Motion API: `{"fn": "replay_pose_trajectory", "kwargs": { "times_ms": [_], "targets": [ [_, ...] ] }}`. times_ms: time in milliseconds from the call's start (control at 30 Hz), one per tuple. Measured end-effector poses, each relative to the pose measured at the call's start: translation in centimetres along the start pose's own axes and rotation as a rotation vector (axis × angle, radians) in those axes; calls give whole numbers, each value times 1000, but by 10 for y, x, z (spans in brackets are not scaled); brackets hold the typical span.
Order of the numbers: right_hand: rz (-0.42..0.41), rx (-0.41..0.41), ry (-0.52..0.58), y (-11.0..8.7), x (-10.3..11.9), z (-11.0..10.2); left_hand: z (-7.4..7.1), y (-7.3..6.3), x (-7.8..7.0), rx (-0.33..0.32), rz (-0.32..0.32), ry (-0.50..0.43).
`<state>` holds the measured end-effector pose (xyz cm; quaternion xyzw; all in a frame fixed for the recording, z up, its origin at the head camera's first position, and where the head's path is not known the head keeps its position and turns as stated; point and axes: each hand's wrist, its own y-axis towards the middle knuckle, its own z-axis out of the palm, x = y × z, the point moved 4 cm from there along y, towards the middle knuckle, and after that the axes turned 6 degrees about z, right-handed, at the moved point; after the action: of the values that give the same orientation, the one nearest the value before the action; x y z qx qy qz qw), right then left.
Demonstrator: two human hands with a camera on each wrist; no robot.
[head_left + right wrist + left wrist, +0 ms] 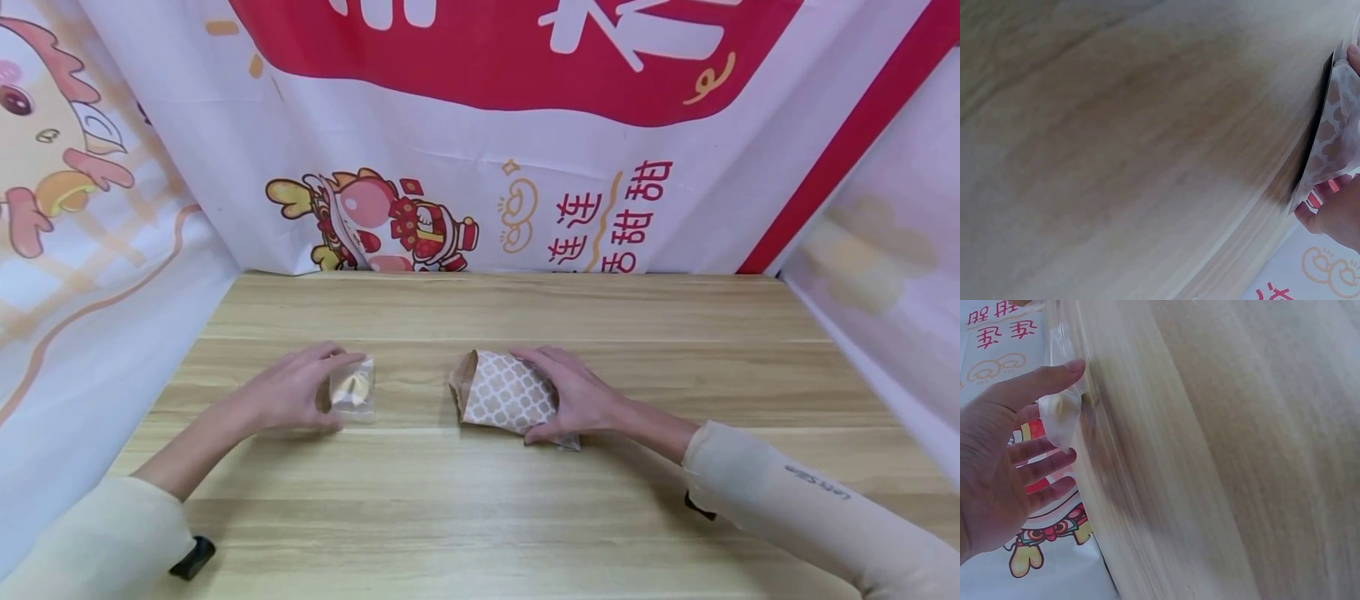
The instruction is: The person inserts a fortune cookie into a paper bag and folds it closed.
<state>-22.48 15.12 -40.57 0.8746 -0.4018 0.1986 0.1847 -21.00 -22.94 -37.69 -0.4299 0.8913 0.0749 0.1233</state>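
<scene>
A small clear packet (352, 390) with a pale yellow, folded piece that looks like a fortune cookie lies on the wooden table. Around its left side, my left hand (303, 392) spreads its fingers and thumb, the fingertips over the upper edge. From the left wrist, the packet (1061, 415) shows between thumb and fingers, which stand well apart. To the right lies a brown paper bag (506, 392) with a white lattice print, its mouth facing left. My right hand (573, 396) grips it across its closed end, fingers and thumb on opposite edges; the right wrist view shows the bag (1329, 131) too.
Bare wood-grain table (450, 517) surrounds both things. A printed cloth (450, 133) with red lettering and a cartoon figure hangs along the back edge, and further cloths (112, 275) line the sides. Light sleeves (810, 500) cover my forearms.
</scene>
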Motion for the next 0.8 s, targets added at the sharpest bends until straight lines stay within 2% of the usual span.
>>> {"fn": "replay_pose_trajectory", "kwargs": {
  "times_ms": [300, 800],
  "targets": [
    [15, 6, 8, 0, 1, -1, -1, 2, -2, -4, -26, -20],
    [-3, -2, 5, 0, 3, -2, -1, 14, -9, -64, 51, -23]
  ]
}}
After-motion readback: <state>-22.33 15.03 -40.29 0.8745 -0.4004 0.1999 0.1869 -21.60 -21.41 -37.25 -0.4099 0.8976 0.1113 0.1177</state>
